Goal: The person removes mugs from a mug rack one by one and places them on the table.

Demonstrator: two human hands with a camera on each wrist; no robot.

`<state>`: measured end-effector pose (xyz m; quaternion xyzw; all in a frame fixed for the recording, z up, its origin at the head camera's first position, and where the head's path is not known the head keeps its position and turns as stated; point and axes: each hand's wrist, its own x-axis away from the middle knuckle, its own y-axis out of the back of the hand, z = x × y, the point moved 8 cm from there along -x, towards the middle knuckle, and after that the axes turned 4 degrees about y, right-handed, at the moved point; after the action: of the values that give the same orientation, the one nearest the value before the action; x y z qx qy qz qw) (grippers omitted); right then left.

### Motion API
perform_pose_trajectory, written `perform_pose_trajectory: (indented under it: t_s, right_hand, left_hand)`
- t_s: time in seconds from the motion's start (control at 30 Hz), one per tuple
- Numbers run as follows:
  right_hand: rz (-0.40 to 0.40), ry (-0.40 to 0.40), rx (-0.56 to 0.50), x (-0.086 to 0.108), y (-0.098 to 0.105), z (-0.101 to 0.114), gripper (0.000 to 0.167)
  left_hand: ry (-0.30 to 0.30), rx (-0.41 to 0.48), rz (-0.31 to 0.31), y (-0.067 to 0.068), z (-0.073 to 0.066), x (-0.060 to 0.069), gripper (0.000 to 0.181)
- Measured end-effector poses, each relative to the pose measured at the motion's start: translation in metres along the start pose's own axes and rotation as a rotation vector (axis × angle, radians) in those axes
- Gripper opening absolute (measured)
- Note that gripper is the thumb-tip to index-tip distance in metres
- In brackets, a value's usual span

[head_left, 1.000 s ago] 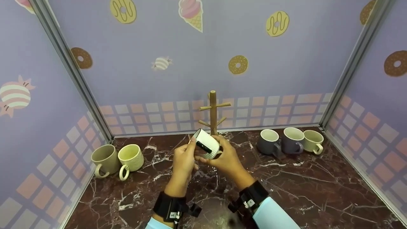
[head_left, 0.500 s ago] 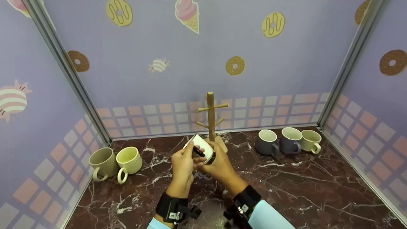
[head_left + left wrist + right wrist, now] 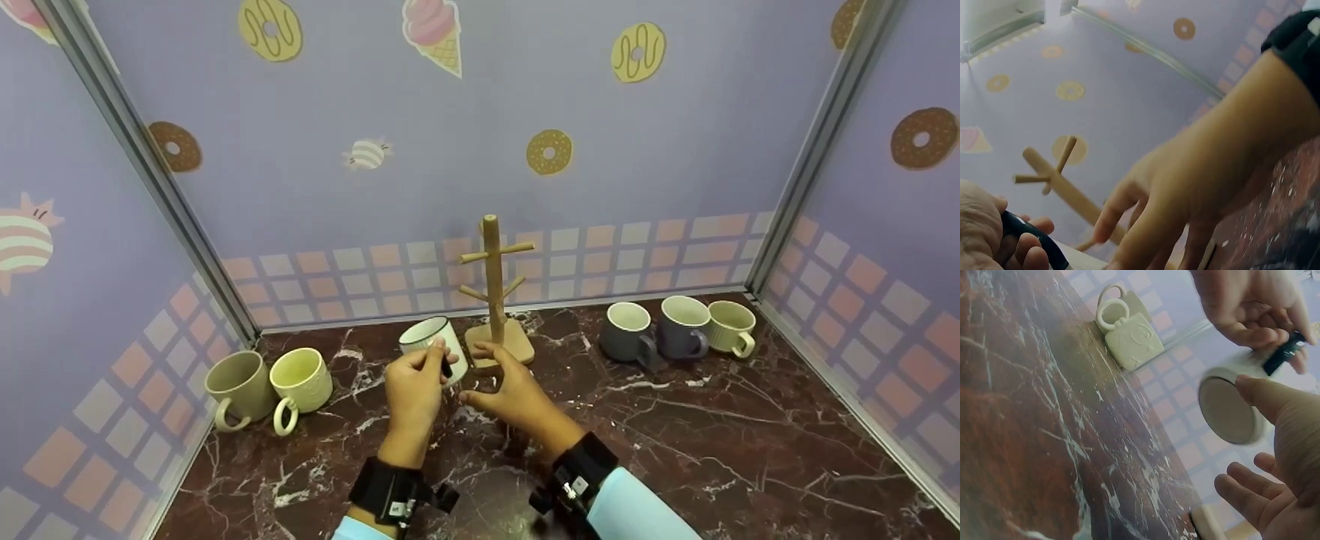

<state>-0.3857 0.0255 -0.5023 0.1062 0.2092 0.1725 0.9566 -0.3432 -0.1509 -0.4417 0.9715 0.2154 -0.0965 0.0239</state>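
A white mug (image 3: pixel 429 334) with a dark rim hangs above the table, its mouth tipped up and away. My left hand (image 3: pixel 412 386) grips it by its dark handle, which shows as dark green in the left wrist view (image 3: pixel 1036 236). Beside the mug, my right hand (image 3: pixel 514 390) has its fingers spread and holds nothing. The right wrist view shows the mug's round underside (image 3: pixel 1227 410), blurred, near my right thumb; whether they touch I cannot tell. Just behind my hands stands a wooden mug tree (image 3: pixel 493 277) with bare pegs and a square base (image 3: pixel 517 349).
At the left stand a taupe mug (image 3: pixel 240 386) and a pale yellow mug (image 3: pixel 301 379). A dark grey mug (image 3: pixel 626 334), a purple-grey mug (image 3: pixel 684 330) and an olive-green mug (image 3: pixel 729 328) line the back right. Patterned walls enclose the marbled table (image 3: pixel 675 442).
My right hand has let go of the white mug. My left hand has moved the mug left and turned its mouth upward. More of the mug tree's base now shows.
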Motion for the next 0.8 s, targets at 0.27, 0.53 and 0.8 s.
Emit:
perform_pose_trajectory:
  t_s: [0.27,0.53,0.8]
  right_hand:
    - [-0.042,-0.047,0.080,-0.002,0.012,-0.005,0.086]
    - [-0.016,-0.058,0.098,0.000,0.011,-0.007,0.083]
    - [-0.020,-0.055,0.133,0.000,0.013,-0.012,0.084]
  left_hand:
    - [-0.082,-0.208,-0.045,0.036,0.020,-0.025,0.030]
    - [-0.145,-0.403,-0.129,0.075,0.047,-0.045,0.029]
    - [-0.109,-0.406,-0.087,0.093,0.063,-0.058,0.025]
